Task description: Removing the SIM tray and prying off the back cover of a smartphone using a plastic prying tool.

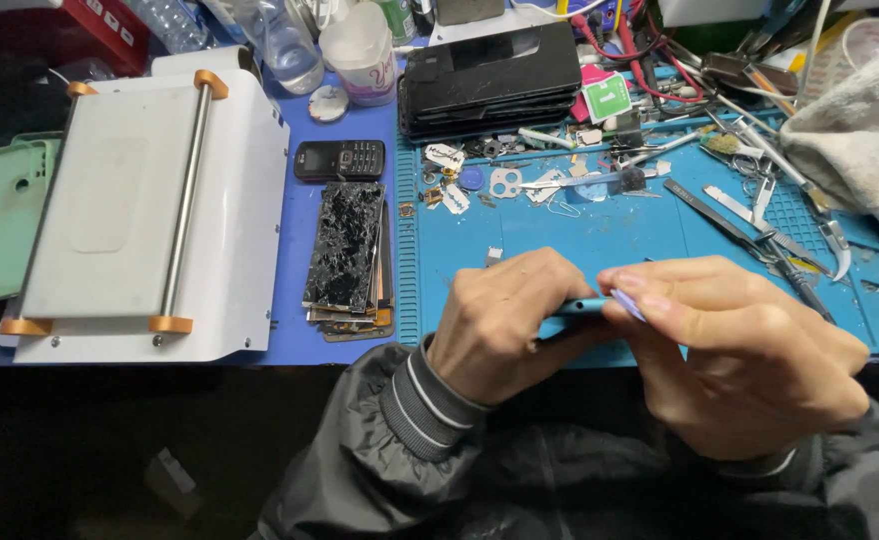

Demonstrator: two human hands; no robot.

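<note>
**Bench inventory: both hands closed on a thin blue-edged device**

Held item. We see a slim device with a light blue edge (pixel 582 306), gripped edge-up between the two hands over the near edge of the blue work mat (pixel 600 235). Most of it is hidden by the fingers.

Left hand (pixel 505 320). Fingers curled shut around the left part of the device, knuckles toward the camera, dark ribbed cuff at the wrist.

Right hand (pixel 750 350). Thumb and forefinger pinched together on a small pale lilac pick (pixel 628 302), whose tip meets the edge of the device. We cannot tell whether the tip sits inside a seam.

Nearby, on the mat. Loose tweezers (pixel 725 215), small metal parts and stickers, all apart from the hands. A stack of black phone panels (pixel 490 80) lies at the far edge.

Left of the mat. A pile of shattered screens (pixel 345 250), a small black keypad phone (pixel 340 160) just beyond it, a white machine with a flat grey plate (pixel 140 210), and a mint green phone case (pixel 5 215) at the far left.

Far right. A grey cloth (pixel 855 130).
</note>
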